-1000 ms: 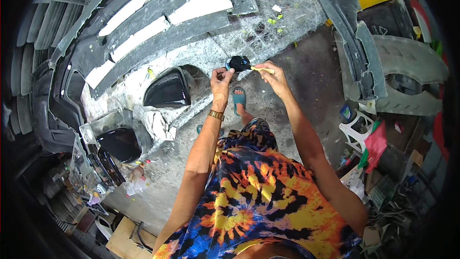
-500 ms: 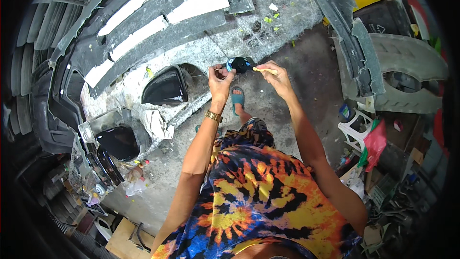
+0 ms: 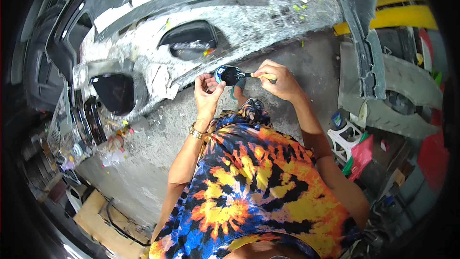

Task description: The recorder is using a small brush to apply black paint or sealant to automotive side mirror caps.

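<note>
You hold the round black container (image 3: 230, 76) just off the near edge of the worktable (image 3: 239, 43), on your side of it; half a second ago it overlapped that edge in your view, and now it shows against the floor and your foot. Your view has shifted too, putting the table higher in the picture. Your left hand (image 3: 208, 93) is closed around the container's left side, thumb in front. Your right hand (image 3: 282, 82) pinches the yellow-handled brush (image 3: 246, 75), with more of its dark shaft showing than earlier; whether its tip touches the container's inside you cannot tell from here. The table's near edge runs slantwise, rising toward its right end, and the curved black shell (image 3: 189, 32) lies just behind that edge, to the left. You have open concrete floor (image 3: 316, 67) from the table's near edge out to the right, bounded by the grey fender-shaped panel (image 3: 402, 74) beyond the table's right end and the white plastic stool (image 3: 344, 135), well apart from the table on your side.
</note>
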The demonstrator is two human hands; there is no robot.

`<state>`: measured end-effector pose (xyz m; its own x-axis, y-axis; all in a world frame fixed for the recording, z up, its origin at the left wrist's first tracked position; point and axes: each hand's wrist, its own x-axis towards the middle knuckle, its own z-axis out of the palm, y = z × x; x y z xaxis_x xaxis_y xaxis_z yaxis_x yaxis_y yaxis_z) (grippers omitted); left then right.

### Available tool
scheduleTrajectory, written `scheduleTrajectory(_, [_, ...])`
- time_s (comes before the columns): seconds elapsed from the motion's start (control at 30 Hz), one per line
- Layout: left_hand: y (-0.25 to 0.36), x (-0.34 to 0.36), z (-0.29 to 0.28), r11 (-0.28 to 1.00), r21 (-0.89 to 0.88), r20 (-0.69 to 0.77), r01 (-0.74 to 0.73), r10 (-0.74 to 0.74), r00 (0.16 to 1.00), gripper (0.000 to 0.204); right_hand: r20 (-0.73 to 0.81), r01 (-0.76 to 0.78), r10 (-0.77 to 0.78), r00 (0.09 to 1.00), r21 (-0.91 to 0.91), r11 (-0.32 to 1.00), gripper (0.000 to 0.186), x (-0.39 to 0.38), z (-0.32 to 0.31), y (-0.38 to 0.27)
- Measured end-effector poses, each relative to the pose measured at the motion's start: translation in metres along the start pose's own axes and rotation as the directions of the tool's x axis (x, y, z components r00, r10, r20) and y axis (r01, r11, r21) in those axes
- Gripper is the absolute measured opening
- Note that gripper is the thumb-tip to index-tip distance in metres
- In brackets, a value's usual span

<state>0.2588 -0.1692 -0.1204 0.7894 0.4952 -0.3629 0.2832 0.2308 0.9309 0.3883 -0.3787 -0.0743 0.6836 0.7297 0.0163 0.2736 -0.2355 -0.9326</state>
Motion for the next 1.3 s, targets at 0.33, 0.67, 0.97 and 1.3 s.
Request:
scheduleTrajectory(0.33, [0.019, -0.101, -0.150, 0.985, -0.032, -0.275, -0.167, 0.152, 0.949, 0.053, 0.109, -0.241, 0.217, 0.970, 0.553, 0.798, 0.021, 0.007, 0.135, -0.090])
scheduleTrajectory(0.67, [0.015, -0.176, -0.296, 0.974, -0.042, -0.455, -0.222, 0.179, 0.872, 0.054, 0.138, -0.256, 0.217, 0.966, 0.454, 0.854, 0.022, 0.020, 0.284, -0.152])
scheduleTrajectory(0.97, [0.002, -0.191, -0.358, 0.978, -0.107, -0.550, -0.179, 0.092, 0.830, 0.052, 0.046, -0.154, 0.148, 0.988, 0.416, 0.896, 0.021, 0.105, 0.298, -0.143])
scheduleTrajectory(1.3, [0.009, -0.195, -0.370, 0.938, -0.296, -0.770, -0.179, -0.124, 0.625, 0.044, -0.201, 0.329, -0.315, 0.928, 0.040, 0.944, 0.019, 0.230, 0.339, -0.148])
